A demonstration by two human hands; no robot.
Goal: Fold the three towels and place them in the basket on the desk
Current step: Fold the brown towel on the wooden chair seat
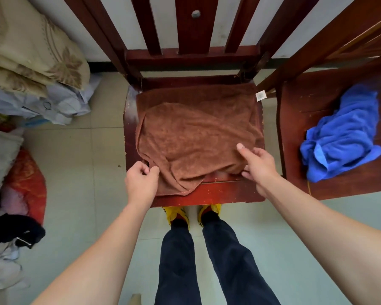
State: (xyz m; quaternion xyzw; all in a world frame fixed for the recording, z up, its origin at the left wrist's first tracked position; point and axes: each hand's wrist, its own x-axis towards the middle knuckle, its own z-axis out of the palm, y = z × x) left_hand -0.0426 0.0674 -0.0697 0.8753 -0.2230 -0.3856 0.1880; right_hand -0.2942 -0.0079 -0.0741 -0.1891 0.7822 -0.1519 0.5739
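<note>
A brown towel (pixel 198 133) lies folded over on the seat of a red wooden chair (pixel 218 194), with a white tag (pixel 261 95) at its far right corner. My left hand (pixel 142 181) pinches the towel's near left corner. My right hand (pixel 256 167) grips the near right edge, thumb under the cloth and forefinger stretched over it. A crumpled blue towel (pixel 341 135) rests on a second wooden seat (pixel 330 190) to the right. No basket and no third towel are in view.
Piled bedding and clothes (pixel 31 69) fill the left side, with a red bundle (pixel 26 183) and dark garments (pixel 11 232) on the tiled floor. The chair's slatted back (pixel 191 25) rises behind the seat. My legs and yellow shoes (pixel 191 213) stand just before the chair.
</note>
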